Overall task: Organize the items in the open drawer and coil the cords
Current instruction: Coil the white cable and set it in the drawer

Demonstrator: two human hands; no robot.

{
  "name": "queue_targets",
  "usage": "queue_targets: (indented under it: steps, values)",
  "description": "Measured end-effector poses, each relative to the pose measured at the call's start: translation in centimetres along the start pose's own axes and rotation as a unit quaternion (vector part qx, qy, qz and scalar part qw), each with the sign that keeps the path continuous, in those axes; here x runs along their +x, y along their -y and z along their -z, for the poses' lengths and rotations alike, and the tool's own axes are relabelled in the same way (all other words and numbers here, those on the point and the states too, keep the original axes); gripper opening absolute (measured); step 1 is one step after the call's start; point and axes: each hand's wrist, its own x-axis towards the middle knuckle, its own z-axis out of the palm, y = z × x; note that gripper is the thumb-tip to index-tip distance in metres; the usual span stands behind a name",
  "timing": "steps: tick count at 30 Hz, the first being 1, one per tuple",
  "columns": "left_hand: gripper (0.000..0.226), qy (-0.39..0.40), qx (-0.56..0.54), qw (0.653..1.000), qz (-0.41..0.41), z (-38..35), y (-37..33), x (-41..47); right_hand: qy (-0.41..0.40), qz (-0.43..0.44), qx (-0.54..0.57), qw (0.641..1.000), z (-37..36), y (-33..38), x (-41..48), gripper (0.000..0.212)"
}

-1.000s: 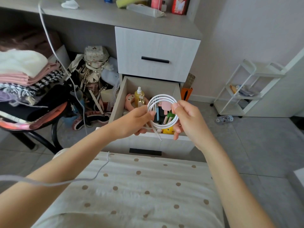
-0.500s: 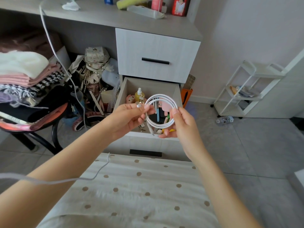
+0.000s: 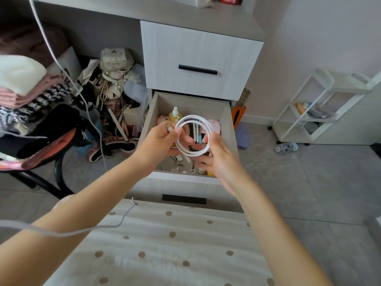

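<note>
The white cord, wound into a loop of a few turns, is held up between the two hands above the open drawer. The left hand pinches the loop's left side, with a plug end showing at its fingertips; the right hand grips the right side, thumb on top, its other fingers partly hidden behind the coil. A short tail hangs from the loop's bottom. Below and beyond the hands, the drawer's contents are half covered: a yellow spray bottle, something pink, small clips too small to make out. Since half a second ago the hands have risen slightly and the view sits closer to the drawer.
</note>
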Motion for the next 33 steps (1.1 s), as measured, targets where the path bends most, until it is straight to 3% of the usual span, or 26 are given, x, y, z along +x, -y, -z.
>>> queue_targets:
  steps: [2, 4, 5, 9, 12, 17, 19, 22, 27, 30, 33]
  values:
    - [0.02, -0.025, 0.01, 1.0, 0.002, 0.4, 0.9, 1.5, 0.07, -0.05, 0.079, 0.993, 0.4, -0.2, 1.7, 0.036]
    - [0.026, -0.033, 0.016, 0.999, 0.025, 0.9, 2.1, 3.4, 0.102, -0.068, 0.067, 0.99, 0.6, -0.8, 3.7, 0.057]
    - [0.028, -0.036, 0.015, 0.999, 0.035, 1.2, 2.8, 4.5, 0.109, -0.074, 0.058, 0.99, 0.6, -1.2, 4.9, 0.058]
    - [0.031, -0.049, -0.015, 0.996, 0.071, 2.5, 5.5, 8.5, 0.028, -0.076, 0.015, 0.997, 0.2, -3.6, 10.2, 0.021]
    - [0.03, -0.047, 0.013, 0.991, 0.122, 4.1, 7.8, 10.9, -0.021, -0.121, 0.038, 0.992, 0.3, -5.3, 13.9, 0.018]
    - [0.018, -0.066, 0.152, 0.972, 0.169, 6.1, 11.3, 13.7, -0.013, -0.222, -0.009, 0.975, 0.0, -8.4, 18.9, 0.008]
    - [0.009, -0.08, 0.157, 0.966, 0.191, 6.4, 12.7, 14.5, -0.004, -0.247, 0.003, 0.969, -0.4, -9.6, 20.3, 0.011]
    - [0.02, -0.107, 0.159, 0.962, 0.196, 6.7, 14.0, 15.5, 0.004, -0.252, 0.066, 0.965, -0.8, -11.1, 21.6, 0.025]
    - [0.018, -0.115, 0.249, 0.944, 0.181, 7.0, 15.4, 16.4, 0.028, -0.265, 0.132, 0.955, -0.4, -13.5, 22.2, 0.028]
    - [0.019, -0.116, 0.21, 0.943, 0.232, 6.7, 16.5, 16.3, 0.047, -0.227, 0.047, 0.971, -0.4, -14.3, 22.1, 0.021]
    - [0.011, -0.144, 0.061, 0.932, 0.326, 6.0, 17.2, 15.9, 0.014, -0.192, -0.068, 0.979, -1.1, -14.9, 22.9, 0.021]
